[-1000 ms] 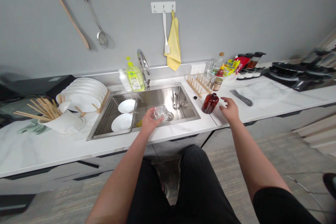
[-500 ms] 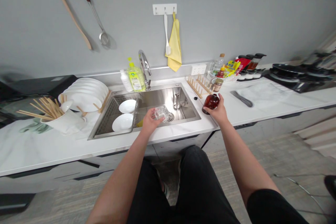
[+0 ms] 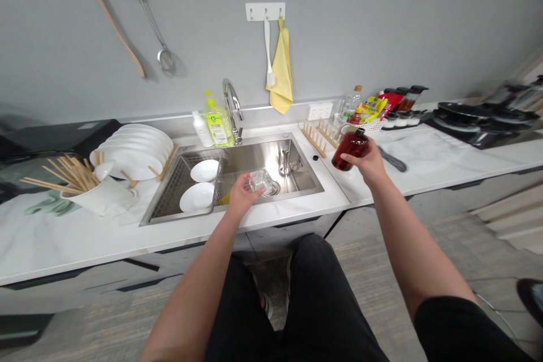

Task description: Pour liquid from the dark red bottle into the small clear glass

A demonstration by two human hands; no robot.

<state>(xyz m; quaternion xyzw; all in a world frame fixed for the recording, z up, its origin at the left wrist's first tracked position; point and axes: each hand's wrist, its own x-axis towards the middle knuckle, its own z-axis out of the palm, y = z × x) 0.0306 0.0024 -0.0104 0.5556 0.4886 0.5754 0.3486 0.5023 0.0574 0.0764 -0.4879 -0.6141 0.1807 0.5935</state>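
My left hand [image 3: 242, 194] is closed round the edge of a small clear container [image 3: 260, 179], glass or plastic, over the sink [image 3: 306, 194] near the drain. The container's exact kind is hard to make out. To the right of the sink, my right hand [image 3: 370, 163] grips a dark amber bottle [image 3: 350, 149] round its side. The bottle leans, with its base toward the lower left and its black neck toward the upper right. A small black cap [image 3: 315, 158] lies on the counter between the sink and the bottle.
Two white bowls [image 3: 198, 197] sit in the sink's wire basket [image 3: 162, 192]. Behind the sink stand a tap [image 3: 231, 103] and a yellow-green soap bottle [image 3: 218, 125]. A wooden rack [image 3: 314, 139] and black tongs-like utensil [image 3: 393, 160] lie right; white plates [image 3: 134, 147] stand left.
My right hand has lifted the amber bottle up and to the right, and the bottle leans more. The left hand with the clear container has stayed almost where it was.
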